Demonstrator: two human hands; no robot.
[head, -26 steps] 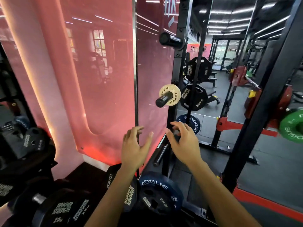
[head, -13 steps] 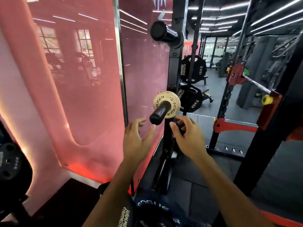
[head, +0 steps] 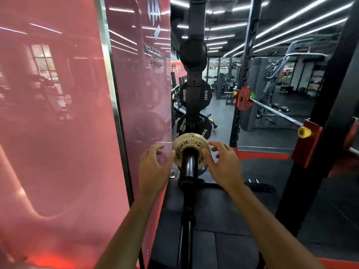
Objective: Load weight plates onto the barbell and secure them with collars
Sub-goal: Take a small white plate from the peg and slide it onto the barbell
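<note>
Small tan plate (head: 191,145), lettered ROGUE, seated on a black peg (head: 190,167) of the rack upright (head: 194,24); peg end pointed toward camera. Left hand (head: 153,167) just left of plate, fingers spread and loosely bent, gripping nothing; fingertips near plate rim, contact not resolvable. Right hand (head: 223,167) at plate's right edge, fingers spread and bent, thumb against plate face near the peg; fingertips at the rim, firm grip not confirmed. Both forearms entered from bottom of frame, either side of the peg.

Second, empty peg (head: 193,52) higher on same upright. Behind upright, two black plates: one marked 15KG (head: 206,95), another lower (head: 206,131), partly hidden, marking only partly legible. Edge of a blue plate (head: 201,170) visible below tan plate.

Barbell (head: 275,112) racked at right, well apart from the hands, resting in red hooks (head: 242,98); yellow piece (head: 304,131) at the nearer red bracket. No plates seen on visible length of bar.

Glossy red wall panel (head: 58,133) at left, reflecting ceiling lights. Dark rubber floor (head: 223,220) below.
</note>
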